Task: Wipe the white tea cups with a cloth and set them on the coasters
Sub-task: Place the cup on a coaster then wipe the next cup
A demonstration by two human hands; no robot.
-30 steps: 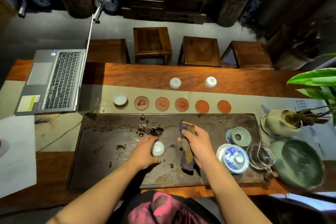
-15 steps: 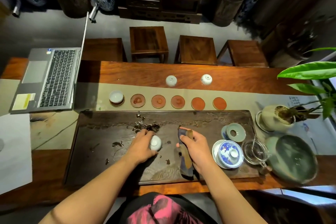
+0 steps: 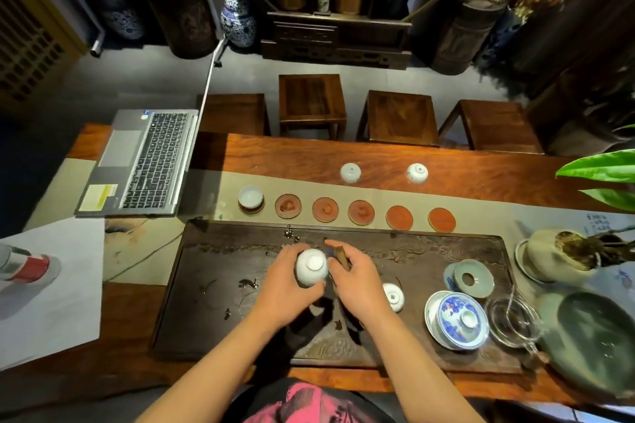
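Left hand point(image 3: 285, 288) grips inverted cup point(image 3: 311, 267) over the tray point(image 3: 213, 312), right hand point(image 3: 357, 282) pinches cloth point(image 3: 342, 256) beside it; wet glaze could slip during wiping and chip on the tray.

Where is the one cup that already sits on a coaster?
In the head view, the cup sits upright on the leftmost coaster of the row, just right of the laptop and left of the nearest bare coaster.

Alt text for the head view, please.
Left hand holds a white cup upside down above a dark tray, right hand holding a cloth beside it. One cup sits on the leftmost coaster.
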